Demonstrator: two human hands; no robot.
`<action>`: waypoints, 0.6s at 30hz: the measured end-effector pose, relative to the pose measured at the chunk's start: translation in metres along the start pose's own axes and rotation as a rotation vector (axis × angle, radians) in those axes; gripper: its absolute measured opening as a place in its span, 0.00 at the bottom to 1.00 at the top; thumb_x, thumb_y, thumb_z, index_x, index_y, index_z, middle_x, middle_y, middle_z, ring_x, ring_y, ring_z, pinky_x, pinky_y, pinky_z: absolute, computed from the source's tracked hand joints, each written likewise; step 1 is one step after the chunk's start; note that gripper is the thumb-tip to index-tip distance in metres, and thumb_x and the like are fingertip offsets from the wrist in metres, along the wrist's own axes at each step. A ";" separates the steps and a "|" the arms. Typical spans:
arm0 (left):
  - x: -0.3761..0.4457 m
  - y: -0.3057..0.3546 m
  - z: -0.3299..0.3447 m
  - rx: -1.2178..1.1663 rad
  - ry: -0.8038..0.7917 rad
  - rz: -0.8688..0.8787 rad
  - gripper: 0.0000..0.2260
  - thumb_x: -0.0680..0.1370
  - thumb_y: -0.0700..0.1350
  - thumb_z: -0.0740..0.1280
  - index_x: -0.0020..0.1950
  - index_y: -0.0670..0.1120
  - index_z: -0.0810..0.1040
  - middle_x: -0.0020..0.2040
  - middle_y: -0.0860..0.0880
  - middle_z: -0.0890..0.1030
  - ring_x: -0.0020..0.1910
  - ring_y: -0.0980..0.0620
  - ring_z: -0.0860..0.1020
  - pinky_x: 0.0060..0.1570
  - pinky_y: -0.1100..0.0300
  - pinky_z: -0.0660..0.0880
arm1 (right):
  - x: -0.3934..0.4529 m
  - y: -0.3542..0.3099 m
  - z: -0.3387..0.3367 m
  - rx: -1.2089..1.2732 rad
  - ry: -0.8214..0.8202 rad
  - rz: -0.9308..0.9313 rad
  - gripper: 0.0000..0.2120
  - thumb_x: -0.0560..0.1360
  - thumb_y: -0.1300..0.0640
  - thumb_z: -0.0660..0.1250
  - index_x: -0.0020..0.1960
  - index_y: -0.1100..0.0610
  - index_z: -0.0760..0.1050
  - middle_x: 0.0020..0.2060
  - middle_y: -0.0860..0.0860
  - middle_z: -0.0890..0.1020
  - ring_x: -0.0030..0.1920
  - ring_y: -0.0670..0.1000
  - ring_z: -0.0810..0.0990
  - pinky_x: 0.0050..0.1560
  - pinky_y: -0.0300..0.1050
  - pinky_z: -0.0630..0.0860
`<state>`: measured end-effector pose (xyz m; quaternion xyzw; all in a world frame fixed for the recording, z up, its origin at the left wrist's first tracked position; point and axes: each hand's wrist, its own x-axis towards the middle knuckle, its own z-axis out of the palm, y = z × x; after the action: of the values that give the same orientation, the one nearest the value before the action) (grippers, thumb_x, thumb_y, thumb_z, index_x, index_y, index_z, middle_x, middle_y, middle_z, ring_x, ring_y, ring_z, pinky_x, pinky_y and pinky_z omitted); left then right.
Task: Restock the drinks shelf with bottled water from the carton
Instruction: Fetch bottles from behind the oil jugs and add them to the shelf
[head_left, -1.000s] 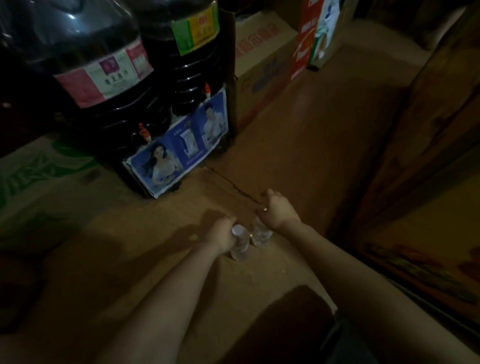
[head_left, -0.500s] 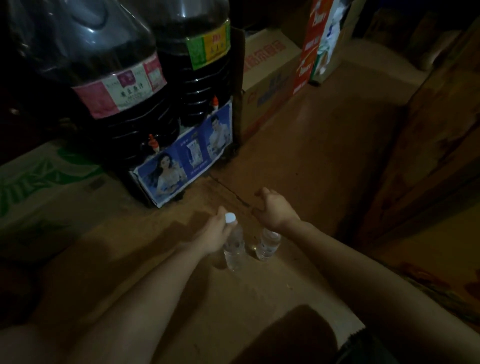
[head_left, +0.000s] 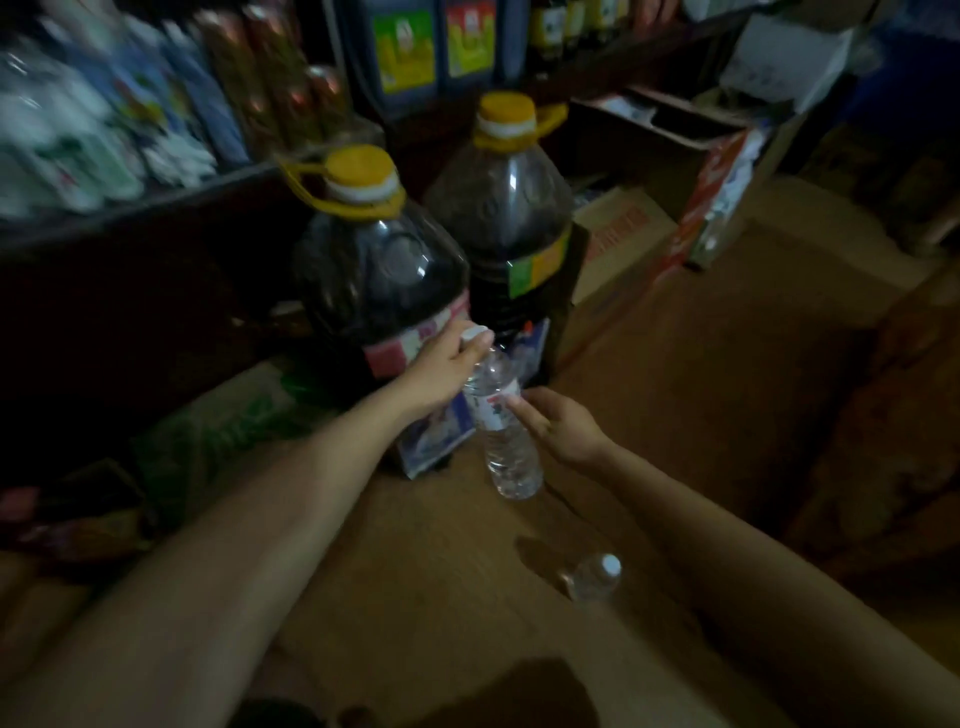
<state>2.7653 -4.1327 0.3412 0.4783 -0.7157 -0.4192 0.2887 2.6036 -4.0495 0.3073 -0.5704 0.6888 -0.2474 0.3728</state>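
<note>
**shelfwatcher:** So where's this at? Looks like one water bottle (head_left: 501, 426) is up off the floor, tilted, cap toward the big jugs. Left hand (head_left: 447, 366) has its fingers (head_left: 480, 340) curled round the cap end, and the right hand (head_left: 558, 428) is pinching the label area from the side. Both hands are clamped on the same bottle.

**dimlit_dan:** Yeah, and a second bottle (head_left: 592, 577) stands on the floor (head_left: 701, 364) below, near the right forearm, with nobody touching it. So I'd say very early days. Nothing I can see has landed on the shelf (head_left: 156, 208) as bottled water; the stuff up there is a blurry mess of packets and cans.

**shelfwatcher:** Which carton is it even coming from? There are open boxes (head_left: 675, 150) at the back right, but I can't tell what's in them.

**dimlit_dan:** Same, too dark. The two dark jugs (head_left: 379, 280) with yellow caps sit right behind the held bottle. My guess: this one goes up, then the floor one, then whatever's left in the carton.
</note>
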 end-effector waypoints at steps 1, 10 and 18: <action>0.001 0.016 -0.020 -0.018 0.018 -0.012 0.09 0.80 0.49 0.61 0.55 0.45 0.73 0.47 0.49 0.76 0.47 0.53 0.73 0.49 0.57 0.69 | -0.001 -0.024 -0.009 -0.003 -0.021 -0.008 0.23 0.74 0.37 0.63 0.60 0.52 0.76 0.51 0.50 0.83 0.53 0.50 0.80 0.54 0.45 0.76; -0.001 0.168 -0.211 -0.112 -0.006 -0.046 0.12 0.82 0.48 0.58 0.59 0.42 0.72 0.50 0.48 0.78 0.49 0.55 0.76 0.48 0.66 0.73 | 0.005 -0.232 -0.077 0.081 -0.399 0.033 0.31 0.68 0.61 0.76 0.67 0.58 0.68 0.56 0.56 0.80 0.55 0.54 0.80 0.56 0.50 0.78; 0.004 0.274 -0.390 -0.221 -0.024 -0.005 0.14 0.81 0.49 0.60 0.63 0.45 0.74 0.55 0.51 0.81 0.53 0.60 0.78 0.53 0.66 0.75 | 0.023 -0.428 -0.084 0.440 -0.493 -0.094 0.25 0.62 0.61 0.79 0.57 0.65 0.76 0.49 0.57 0.82 0.48 0.52 0.83 0.53 0.48 0.80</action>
<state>2.9596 -4.2106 0.7691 0.4403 -0.6673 -0.5020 0.3299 2.7926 -4.1761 0.6801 -0.5501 0.4809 -0.2616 0.6306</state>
